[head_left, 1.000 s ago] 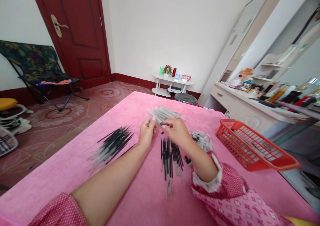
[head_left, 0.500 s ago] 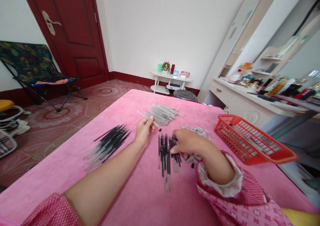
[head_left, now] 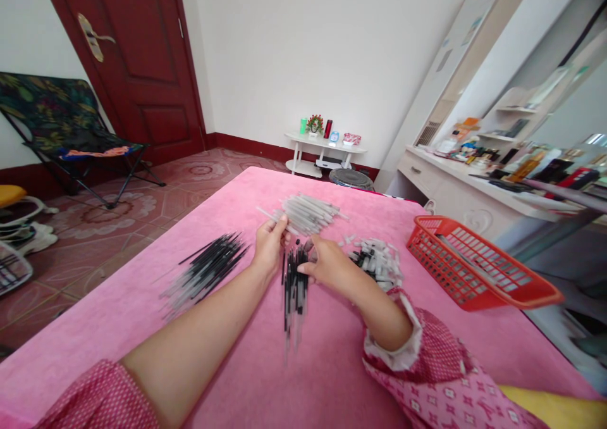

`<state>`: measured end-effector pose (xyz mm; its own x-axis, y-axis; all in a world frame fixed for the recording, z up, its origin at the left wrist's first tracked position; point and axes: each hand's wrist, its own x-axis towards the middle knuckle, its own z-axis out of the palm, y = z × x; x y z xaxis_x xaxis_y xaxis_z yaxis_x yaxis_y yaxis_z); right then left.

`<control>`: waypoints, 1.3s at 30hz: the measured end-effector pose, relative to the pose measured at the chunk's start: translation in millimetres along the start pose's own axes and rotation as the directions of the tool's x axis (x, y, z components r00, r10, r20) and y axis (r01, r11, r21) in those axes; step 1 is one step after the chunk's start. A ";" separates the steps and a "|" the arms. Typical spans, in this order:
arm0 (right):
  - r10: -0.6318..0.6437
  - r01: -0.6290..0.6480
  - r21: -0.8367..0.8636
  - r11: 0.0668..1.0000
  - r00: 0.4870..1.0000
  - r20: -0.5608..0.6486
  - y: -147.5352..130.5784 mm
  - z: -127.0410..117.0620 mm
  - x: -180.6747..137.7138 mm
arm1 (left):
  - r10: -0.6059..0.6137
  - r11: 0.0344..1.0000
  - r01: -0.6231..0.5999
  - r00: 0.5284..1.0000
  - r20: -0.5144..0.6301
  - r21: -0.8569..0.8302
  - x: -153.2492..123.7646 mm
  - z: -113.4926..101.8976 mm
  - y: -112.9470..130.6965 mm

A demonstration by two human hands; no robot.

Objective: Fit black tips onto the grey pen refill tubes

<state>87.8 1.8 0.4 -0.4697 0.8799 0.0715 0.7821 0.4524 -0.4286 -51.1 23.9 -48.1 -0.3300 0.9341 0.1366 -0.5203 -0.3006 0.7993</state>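
Observation:
My left hand pinches a thin translucent pen tube in front of a pile of similar grey-white pen tubes. Close beside it, my right hand has its thumb and fingers closed round the top part of a bunch of black-ended pen refills. The refills lie lengthwise on the pink cloth, pale ends toward me; some are hidden under the fingers. To the left lies a slanted heap of black and grey pen sticks. Small white and black pen caps are heaped right of my right hand.
A red plastic basket holding some long pale items stands at the table's right side. Beyond the pink-covered table are a dressing table with bottles, a low white stand, and a folding chair at left.
My right hand has moved left, toward my left hand, and the bunch of refills has shifted left with it. The heap of caps is more exposed. My left hand still pinches the tube.

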 end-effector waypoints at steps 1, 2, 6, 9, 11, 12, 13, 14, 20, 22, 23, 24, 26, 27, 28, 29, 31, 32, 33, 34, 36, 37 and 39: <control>-0.023 0.022 -0.017 1.000 1.000 -0.009 1.5 -1.9 0.3 | -0.007 1.000 0.007 1.000 -0.008 -0.002 0.5 -0.4 0.5; -0.047 0.046 -0.031 0.998 0.999 -0.005 2.6 -4.3 0.0 | -0.016 1.000 0.016 1.000 -0.017 -0.001 1.0 -0.7 0.9; -0.248 0.242 0.055 0.969 0.956 0.159 -3.0 -13.9 -6.9 | -0.022 1.000 0.022 0.999 -0.028 0.013 2.1 -1.4 0.7; -0.494 0.454 0.196 0.869 0.810 0.316 -18.7 -15.4 -16.3 | -0.012 1.000 0.012 1.000 -0.027 0.023 2.3 -1.6 -0.7; -0.569 0.534 0.205 0.820 0.728 0.382 -30.0 -14.1 -22.3 | -0.011 1.000 0.012 1.000 -0.028 0.023 2.4 -2.0 -1.4; -0.582 0.560 0.187 0.807 0.703 0.409 -34.6 -13.2 -24.8 | -0.012 1.000 0.012 1.000 -0.025 0.018 2.5 -2.3 -1.7; -0.586 0.579 0.165 0.799 0.687 0.430 -38.3 -12.4 -26.8 | -0.012 1.000 0.012 1.000 -0.021 0.012 2.7 -2.6 -1.9; -0.588 0.594 0.143 0.792 0.676 0.444 -40.8 -11.8 -28.3 | -0.011 1.000 0.011 1.000 -0.016 0.007 2.8 -2.9 -2.0; -0.597 0.644 0.063 0.763 0.663 0.451 -40.3 -11.3 -31.2 | -0.023 1.000 0.023 1.000 0.003 0.015 4.3 -4.4 -2.7; -0.610 0.658 0.053 0.751 0.660 0.440 -38.5 -11.8 -31.5 | -0.014 1.000 0.014 1.000 0.002 0.019 4.4 -4.6 -3.0; -0.618 0.663 0.059 0.746 0.656 0.433 -37.8 -12.0 -31.7 | -0.009 1.000 0.009 1.000 0.002 0.021 4.3 -4.6 -3.1; -0.626 0.666 0.070 0.743 0.654 0.425 -37.2 -12.4 -31.7 | -0.008 1.000 0.008 1.000 0.003 0.021 4.1 -4.5 -3.0; -0.637 0.661 0.101 0.743 0.653 0.409 -36.7 -13.4 -31.3 | -0.015 1.000 0.015 1.000 0.001 0.009 3.4 -4.3 -2.5; -0.640 0.655 0.120 0.746 0.654 0.403 -36.7 -14.4 -30.8 | -0.022 1.000 0.022 1.000 -0.003 -0.006 3.0 -4.2 -1.9; -0.644 0.647 0.145 0.749 0.658 0.391 -37.0 -15.8 -30.0 | -0.031 0.999 0.031 0.999 -0.007 -0.026 2.8 -4.3 -1.2; -0.650 0.635 0.178 0.751 0.665 0.369 -37.4 -17.8 -28.9 | -0.043 0.998 0.042 0.999 -0.014 -0.052 2.7 -4.5 -0.2; -0.655 0.603 0.256 0.755 0.708 0.263 -38.1 -23.8 -26.0 | -0.081 0.990 0.077 0.996 -0.026 -0.121 3.4 -5.4 1.9; -0.640 0.581 0.294 0.759 0.749 0.171 -38.1 -27.9 -24.4 | -0.108 0.981 0.102 0.994 -0.028 -0.166 4.1 -6.1 3.0; -0.600 0.554 0.327 0.766 0.799 0.052 -37.6 -32.5 -22.7 | -0.136 0.968 0.126 0.990 -0.029 -0.217 5.1 -6.7 4.0; -0.531 0.523 0.353 0.776 0.844 -0.083 -36.6 -37.3 -21.1 | -0.161 0.951 0.147 0.987 -0.030 -0.273 6.1 -7.2 5.0; -0.336 0.463 0.397 0.792 0.874 -0.350 -33.1 -46.5 -18.2 | -0.194 0.911 0.171 0.981 -0.026 -0.375 8.0 -7.4 6.4; -0.237 0.446 0.421 0.790 0.855 -0.461 -30.9 -50.2 -17.0 | -0.204 0.893 0.176 0.979 -0.024 -0.415 8.7 -7.2 6.9; -0.085 0.444 0.471 0.762 0.790 -0.608 -26.5 -54.8 -15.0 | -0.220 0.865 0.189 0.976 -0.012 -0.465 9.2 -6.1 7.7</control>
<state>96.5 -15.4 60.1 -0.1882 0.7448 0.6401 0.1949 0.6672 -0.7190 -63.0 28.9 -44.3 -0.2169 0.9750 -0.0491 -0.8786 -0.1730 0.4450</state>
